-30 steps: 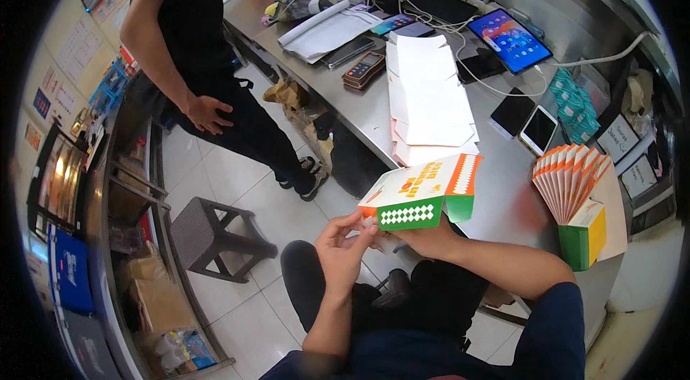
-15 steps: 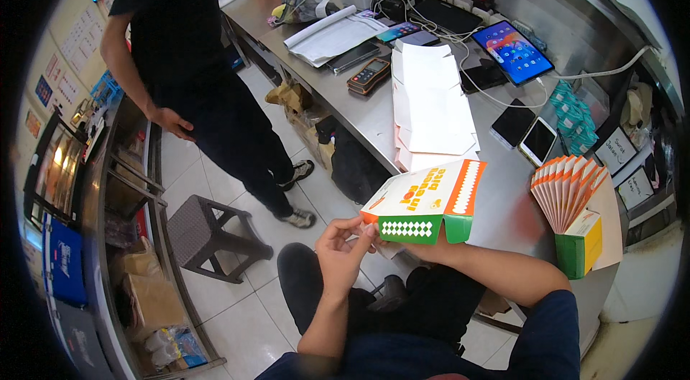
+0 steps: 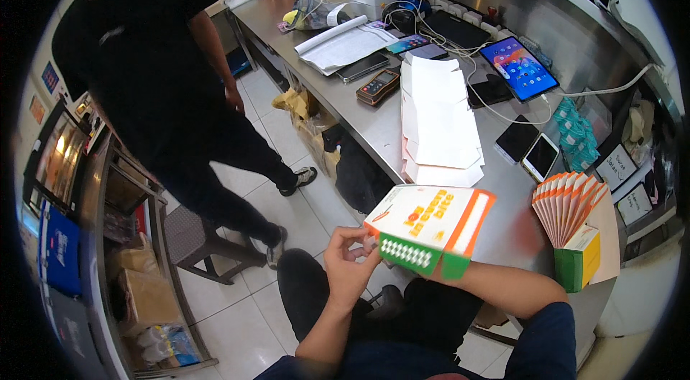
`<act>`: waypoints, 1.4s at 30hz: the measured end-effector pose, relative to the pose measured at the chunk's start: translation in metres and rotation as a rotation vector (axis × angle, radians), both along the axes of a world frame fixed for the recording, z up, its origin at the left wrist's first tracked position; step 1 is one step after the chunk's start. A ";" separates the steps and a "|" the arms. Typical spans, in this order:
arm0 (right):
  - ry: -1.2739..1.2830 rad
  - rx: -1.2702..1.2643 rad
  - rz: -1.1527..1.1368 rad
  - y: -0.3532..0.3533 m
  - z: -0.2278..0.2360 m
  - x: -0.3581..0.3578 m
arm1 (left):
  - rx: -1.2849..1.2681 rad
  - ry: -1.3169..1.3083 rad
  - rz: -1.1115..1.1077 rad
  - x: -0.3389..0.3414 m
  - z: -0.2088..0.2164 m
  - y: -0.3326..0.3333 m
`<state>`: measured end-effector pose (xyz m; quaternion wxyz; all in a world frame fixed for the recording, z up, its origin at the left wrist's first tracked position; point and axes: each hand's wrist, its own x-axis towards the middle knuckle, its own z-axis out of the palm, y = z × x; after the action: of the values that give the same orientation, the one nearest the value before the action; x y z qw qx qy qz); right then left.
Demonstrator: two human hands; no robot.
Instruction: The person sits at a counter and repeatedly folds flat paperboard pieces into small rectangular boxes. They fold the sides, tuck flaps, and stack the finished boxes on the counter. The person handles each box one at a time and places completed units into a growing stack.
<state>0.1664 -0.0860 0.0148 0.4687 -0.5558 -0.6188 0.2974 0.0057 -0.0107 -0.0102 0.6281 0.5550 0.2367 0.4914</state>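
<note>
Box [image 3: 417, 215]: part-folded, white on top, green along one side, a green flap hanging; held tilted in the air, just off the near end of the white card stack [image 3: 442, 121], seemingly to leave its edges free.
Left hand [image 3: 348, 259]: thumb and forefinger drawn together on the box's left corner; the pinch appears meant to steady that edge.
Right hand [image 3: 430, 276]: beneath the box, mostly hidden; finger spread cannot be told. Probably bears the weight.
Fan of cartons [image 3: 564, 204]: right of the stack's near end, against a green-and-yellow box [image 3: 578, 258]; presumably stood there for easy reach.
Black phone [image 3: 516, 139] and white phone [image 3: 541, 157]: right of the stack, side by side.
Tablet [image 3: 519, 67]: right of the stack's far end, likely placed there to suit its cord [image 3: 544, 95].
Handheld device [image 3: 378, 87]: left of the stack, lying flat.
Co-worker [image 3: 144, 57]: standing, well left of the stack.
</note>
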 end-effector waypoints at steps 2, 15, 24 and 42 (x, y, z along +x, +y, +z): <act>-0.020 0.001 0.008 0.000 -0.004 0.001 | 0.009 -0.005 0.026 0.001 -0.003 0.000; -0.101 -0.029 0.071 -0.003 -0.014 0.007 | -0.070 0.114 0.022 -0.009 0.011 -0.004; -0.214 -0.005 0.032 -0.003 -0.012 0.001 | 0.039 0.233 0.077 -0.007 0.012 -0.005; -0.303 0.522 -0.395 0.014 0.004 0.017 | 0.239 0.657 -0.043 -0.058 0.020 0.055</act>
<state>0.1830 -0.0724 0.0187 0.5464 -0.5638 -0.6171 -0.0526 -0.0522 0.0439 0.0097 0.4591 0.7581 0.3552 0.2973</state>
